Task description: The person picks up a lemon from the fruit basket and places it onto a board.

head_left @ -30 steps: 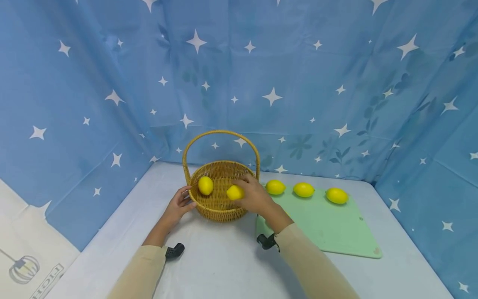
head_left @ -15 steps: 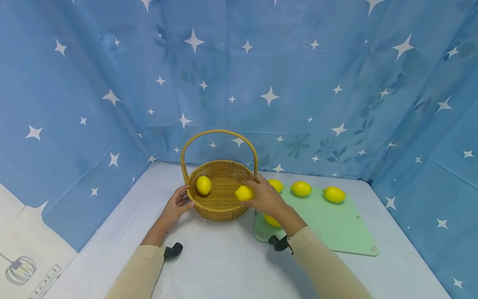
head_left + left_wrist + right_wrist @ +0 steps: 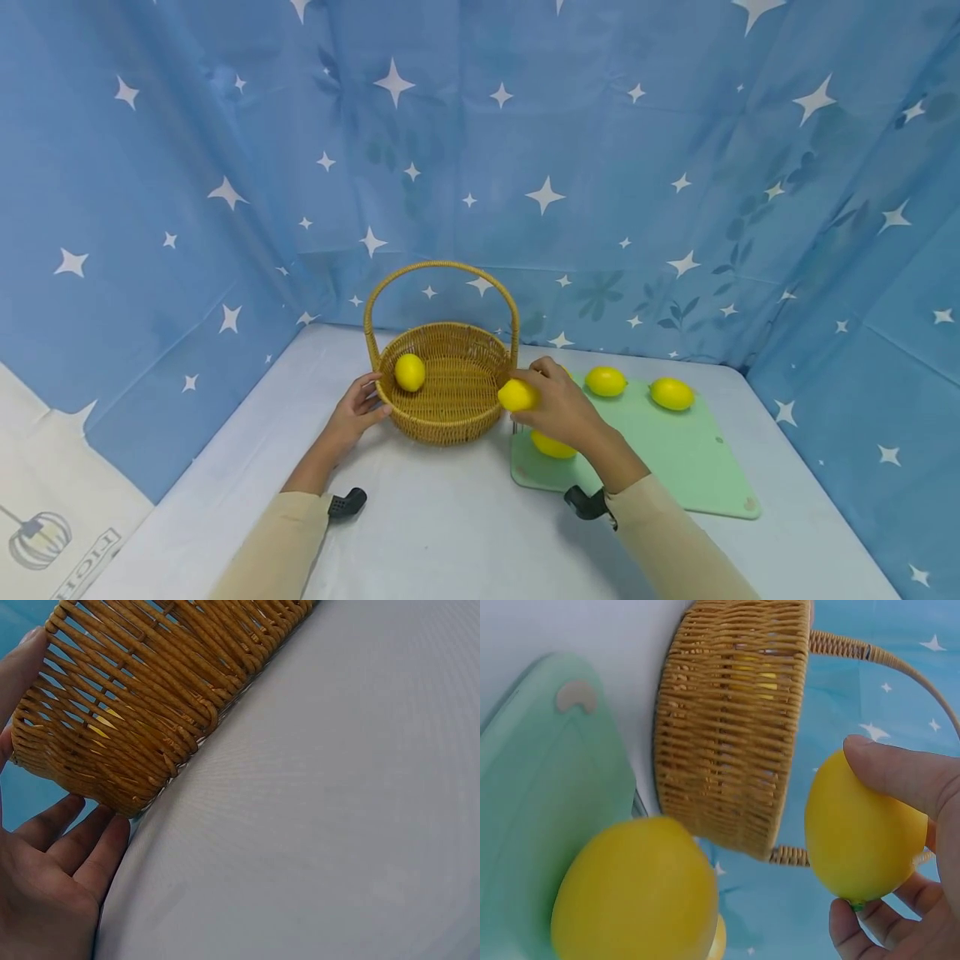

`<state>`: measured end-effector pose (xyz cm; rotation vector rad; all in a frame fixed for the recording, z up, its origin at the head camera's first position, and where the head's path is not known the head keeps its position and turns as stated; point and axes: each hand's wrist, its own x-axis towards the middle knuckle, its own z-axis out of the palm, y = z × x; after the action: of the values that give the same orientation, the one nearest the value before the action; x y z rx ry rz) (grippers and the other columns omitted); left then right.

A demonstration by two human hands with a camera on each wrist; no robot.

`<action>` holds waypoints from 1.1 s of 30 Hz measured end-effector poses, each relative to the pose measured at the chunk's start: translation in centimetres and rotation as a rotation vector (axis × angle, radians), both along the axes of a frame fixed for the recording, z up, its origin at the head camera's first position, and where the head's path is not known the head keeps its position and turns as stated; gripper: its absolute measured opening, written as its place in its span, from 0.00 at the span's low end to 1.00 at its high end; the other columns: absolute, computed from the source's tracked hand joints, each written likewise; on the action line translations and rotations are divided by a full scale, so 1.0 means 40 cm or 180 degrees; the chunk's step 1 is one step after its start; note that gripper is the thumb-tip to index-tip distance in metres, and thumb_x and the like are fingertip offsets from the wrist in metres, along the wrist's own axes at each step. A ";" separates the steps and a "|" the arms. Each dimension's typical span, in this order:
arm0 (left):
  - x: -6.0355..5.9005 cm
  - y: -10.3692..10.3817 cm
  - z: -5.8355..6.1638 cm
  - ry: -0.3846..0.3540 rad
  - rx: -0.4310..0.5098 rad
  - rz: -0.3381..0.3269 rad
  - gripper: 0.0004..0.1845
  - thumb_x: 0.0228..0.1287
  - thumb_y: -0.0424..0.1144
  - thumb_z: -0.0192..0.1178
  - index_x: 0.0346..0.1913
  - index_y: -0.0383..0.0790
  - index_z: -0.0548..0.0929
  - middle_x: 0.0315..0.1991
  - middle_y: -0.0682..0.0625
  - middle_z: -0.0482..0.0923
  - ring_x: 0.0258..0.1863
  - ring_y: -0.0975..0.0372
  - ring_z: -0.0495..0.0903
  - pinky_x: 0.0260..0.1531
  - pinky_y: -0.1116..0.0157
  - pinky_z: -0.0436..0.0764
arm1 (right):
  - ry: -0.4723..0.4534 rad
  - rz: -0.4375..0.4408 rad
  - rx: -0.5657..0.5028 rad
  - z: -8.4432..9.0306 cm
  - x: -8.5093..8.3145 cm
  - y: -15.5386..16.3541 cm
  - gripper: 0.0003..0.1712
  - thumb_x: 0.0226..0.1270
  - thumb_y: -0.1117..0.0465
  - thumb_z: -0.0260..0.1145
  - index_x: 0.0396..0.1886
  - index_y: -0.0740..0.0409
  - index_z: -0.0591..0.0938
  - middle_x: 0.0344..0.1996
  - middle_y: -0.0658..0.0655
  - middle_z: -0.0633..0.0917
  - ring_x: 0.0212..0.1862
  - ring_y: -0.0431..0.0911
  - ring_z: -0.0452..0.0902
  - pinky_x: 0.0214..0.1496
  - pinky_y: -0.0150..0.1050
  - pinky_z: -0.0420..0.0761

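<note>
The right hand (image 3: 564,408) is pinching a lemon (image 3: 517,395) between thumb and curled fingers (image 3: 922,774), holding it in the air just outside the right rim of the basket (image 3: 450,421), above the left edge of the green board (image 3: 675,467). A second ago that lemon was inside the basket under the same hand; half a second ago it was at the right rim; now it is clear of the wicker, and the hand has been travelling rightward with it. The left hand (image 3: 358,410) is resting against the basket's left wall as before, fingers (image 3: 82,847) relaxed and nearly straight, touching the weave low down. One lemon (image 3: 409,372) is sitting in the basket by its left wall, unmoved. Another lemon (image 3: 552,444) is lying on the board's near left corner, partly under the right hand; it was hidden a second ago. Two more lemons (image 3: 605,381) (image 3: 672,393) are lying along the board's far edge. Basket and board are standing on the pale surface (image 3: 450,533).
</note>
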<state>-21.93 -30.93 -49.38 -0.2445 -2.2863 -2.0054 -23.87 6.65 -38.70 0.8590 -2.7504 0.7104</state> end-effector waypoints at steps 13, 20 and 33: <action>0.002 0.003 0.007 0.0010 0.0000 -0.0030 0.38 0.67 0.39 0.63 0.74 0.45 0.56 0.75 0.36 0.49 0.70 0.44 0.57 0.64 0.49 0.65 | -0.0153 -0.0212 0.0001 -0.006 0.014 0.087 0.35 0.54 0.51 0.77 0.63 0.49 0.78 0.52 0.53 0.70 0.46 0.50 0.70 0.49 0.48 0.77; 0.008 0.000 0.008 -0.0011 0.0051 -0.0043 0.39 0.66 0.40 0.64 0.74 0.43 0.56 0.74 0.38 0.52 0.70 0.46 0.58 0.63 0.52 0.67 | -0.0085 -0.0263 0.0059 -0.018 0.021 0.131 0.36 0.55 0.50 0.77 0.63 0.52 0.77 0.51 0.53 0.71 0.45 0.49 0.70 0.47 0.48 0.76; 0.001 -0.002 0.003 -0.0013 0.0058 -0.0054 0.38 0.66 0.42 0.65 0.74 0.46 0.57 0.74 0.39 0.52 0.71 0.47 0.58 0.63 0.49 0.65 | -0.0131 -0.0414 0.0055 -0.049 0.031 0.221 0.35 0.54 0.52 0.77 0.62 0.53 0.77 0.53 0.56 0.71 0.48 0.52 0.71 0.50 0.53 0.75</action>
<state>-21.90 -31.00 -49.27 -0.2597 -2.2749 -2.0355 -22.65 15.50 -40.66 0.6681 -2.8216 0.6882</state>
